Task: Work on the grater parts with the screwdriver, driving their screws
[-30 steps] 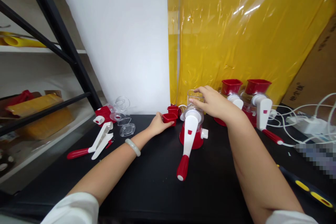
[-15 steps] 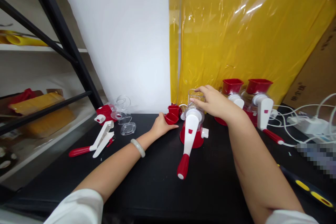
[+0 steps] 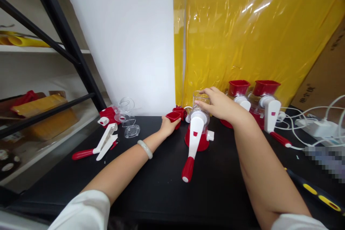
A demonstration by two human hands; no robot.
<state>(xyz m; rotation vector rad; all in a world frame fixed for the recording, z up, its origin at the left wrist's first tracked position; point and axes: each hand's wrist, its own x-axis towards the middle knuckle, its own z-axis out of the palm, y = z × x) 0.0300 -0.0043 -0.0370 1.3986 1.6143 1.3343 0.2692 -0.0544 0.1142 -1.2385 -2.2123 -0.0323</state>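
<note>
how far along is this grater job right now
The two graters at right look done: red hoppers sit on top. In hand: the left hand holds a loose red hopper; the right hand is on the middle grater's clear chute, which lacks one. Probably left: that hopper, plus the loose red base, clear pieces and white crank at left.
</note>
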